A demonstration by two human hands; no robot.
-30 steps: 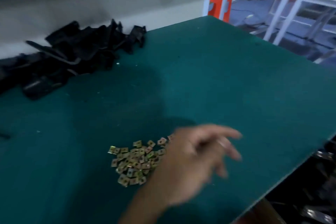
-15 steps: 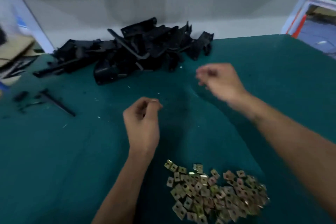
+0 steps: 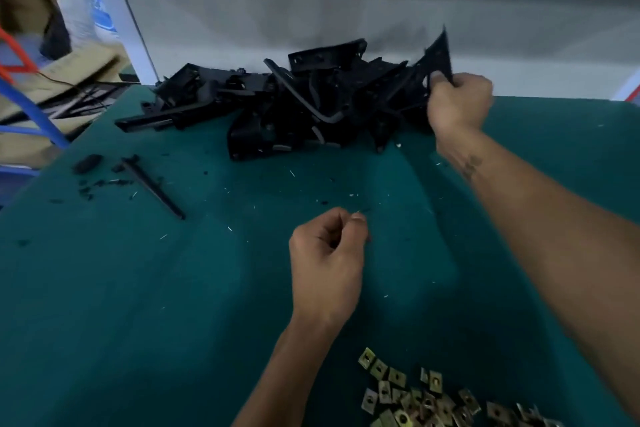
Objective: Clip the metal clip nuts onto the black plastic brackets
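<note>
While the right hand (image 3: 459, 104) reaches to the far right end of the pile of black plastic brackets (image 3: 304, 100), its fingers are clamped on the edge of one bracket (image 3: 437, 55), which stands tilted up out of the heap; gripping at the end of the pile likely lets it come free without dragging neighbours along, though its lower part looks tangled with the others.

The left hand (image 3: 327, 260) hovers mid-table over the green mat (image 3: 138, 288), thumb pressed against curled fingertips in a pinch; whether a clip nut sits in that pinch cannot be told, nothing metallic shows between the fingers; the posture reads as holding something small at the ready.

Metal clip nuts (image 3: 433, 395) lie in a loose heap at the near edge, just right of the left forearm, well apart from the brackets; near stock for the nuts, far stock for the brackets, open mat between as working space, so I judge.

Left side of mat: a thin black strip (image 3: 152, 187) and a small black offcut (image 3: 87, 163) lying loose, with dark crumbs and pale slivers scattered about; scrap, probably.

Step in hand: fetching a bracket; no nut seen clipped on yet; the bracket would next need bringing toward the left hand.
</note>
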